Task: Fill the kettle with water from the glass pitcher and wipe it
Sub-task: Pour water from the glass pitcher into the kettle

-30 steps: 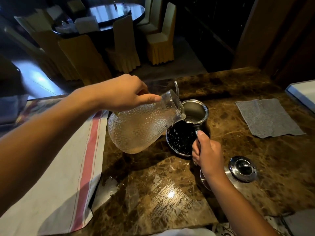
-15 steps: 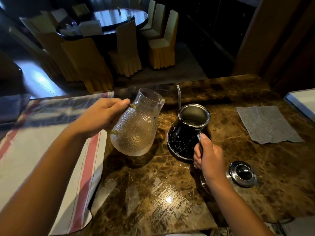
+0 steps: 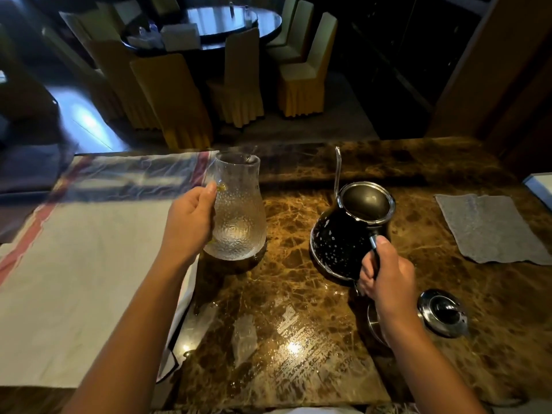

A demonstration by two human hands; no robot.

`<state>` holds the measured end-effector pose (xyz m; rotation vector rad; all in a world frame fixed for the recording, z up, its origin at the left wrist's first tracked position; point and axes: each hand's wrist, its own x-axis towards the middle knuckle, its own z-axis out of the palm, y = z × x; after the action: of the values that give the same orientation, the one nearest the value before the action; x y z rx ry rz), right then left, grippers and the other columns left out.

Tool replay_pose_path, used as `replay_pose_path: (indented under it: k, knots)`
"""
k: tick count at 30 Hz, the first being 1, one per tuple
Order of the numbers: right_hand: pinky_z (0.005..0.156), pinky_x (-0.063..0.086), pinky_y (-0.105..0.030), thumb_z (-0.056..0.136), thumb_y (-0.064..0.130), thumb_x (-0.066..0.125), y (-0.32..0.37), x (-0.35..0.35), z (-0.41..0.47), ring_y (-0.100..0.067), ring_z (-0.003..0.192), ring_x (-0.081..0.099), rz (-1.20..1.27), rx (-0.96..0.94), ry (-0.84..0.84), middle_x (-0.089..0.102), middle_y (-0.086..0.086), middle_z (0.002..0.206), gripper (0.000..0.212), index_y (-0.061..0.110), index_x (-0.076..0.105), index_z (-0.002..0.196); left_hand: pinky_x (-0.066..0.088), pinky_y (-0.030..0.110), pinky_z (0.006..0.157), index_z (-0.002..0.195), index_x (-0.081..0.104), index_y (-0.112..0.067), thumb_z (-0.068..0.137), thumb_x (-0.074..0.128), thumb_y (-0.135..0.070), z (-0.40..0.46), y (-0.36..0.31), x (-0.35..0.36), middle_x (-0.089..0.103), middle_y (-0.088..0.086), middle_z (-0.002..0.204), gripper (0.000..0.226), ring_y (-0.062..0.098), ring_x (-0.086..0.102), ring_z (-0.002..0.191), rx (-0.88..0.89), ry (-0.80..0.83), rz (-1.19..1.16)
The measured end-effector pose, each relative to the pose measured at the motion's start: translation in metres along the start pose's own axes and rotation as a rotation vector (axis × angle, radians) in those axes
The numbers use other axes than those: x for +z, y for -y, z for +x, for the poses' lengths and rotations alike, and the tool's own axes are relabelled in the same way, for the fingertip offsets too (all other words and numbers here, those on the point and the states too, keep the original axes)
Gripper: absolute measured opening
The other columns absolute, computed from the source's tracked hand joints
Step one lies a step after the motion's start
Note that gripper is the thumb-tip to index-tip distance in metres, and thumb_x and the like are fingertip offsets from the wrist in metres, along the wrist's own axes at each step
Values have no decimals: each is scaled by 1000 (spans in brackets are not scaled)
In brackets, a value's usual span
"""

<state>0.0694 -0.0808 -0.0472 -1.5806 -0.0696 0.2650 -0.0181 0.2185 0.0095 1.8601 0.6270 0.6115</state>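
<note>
Glass pitcher (image 3: 239, 210), fragile and slick, is standing in the left hand's (image 3: 188, 222) wrap; the right hand (image 3: 385, 279) is clamping the wet kettle (image 3: 346, 234) by its handle.

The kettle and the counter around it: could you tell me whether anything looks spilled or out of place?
Yes. The kettle carries pale droplets or specks on its dark body, and the marble counter in front shows shiny patches that look wet. The lid lies off beside the right hand, and the grey cloth lies unused.

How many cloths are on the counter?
2. A big white cloth with red stripes lies on the left, under the left arm. A small grey cloth lies on the right. More might be out of view.
</note>
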Motion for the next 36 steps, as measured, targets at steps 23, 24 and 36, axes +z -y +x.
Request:
replay_pose_path:
  k: [23, 24, 36]
  knots:
    - [47, 30, -32, 95, 61, 49, -2, 2, 1, -20, 42, 35, 23, -15, -29, 37, -3, 43, 62, 20, 44, 49, 39, 5, 63, 90, 53, -65, 109, 38, -41, -61, 43, 36, 58, -37, 80, 34, -18, 52, 73, 152, -317, 71]
    - [46, 29, -32, 95, 61, 49, -3, 1, 2, -20, 42, 35, 27, -17, -29, 37, -3, 43, 62, 20, 44, 49, 36, 7, 60, 88, 52, -65, 109, 37, -46, -64, 46, 38, 55, -37, 77, 33, -16, 50, 71, 150, -327, 67]
    - [83, 56, -40, 94, 62, 54, -10, -30, -22, -12, 91, 66, -157, -153, -111, 68, 10, 96, 24, 40, 63, 98, 43, 51, 53, 68, 53, -32, 93, 40, -77, -61, 63, 38, 51, -1, 60, 53, 28, 47, 56, -37, -204, -131]
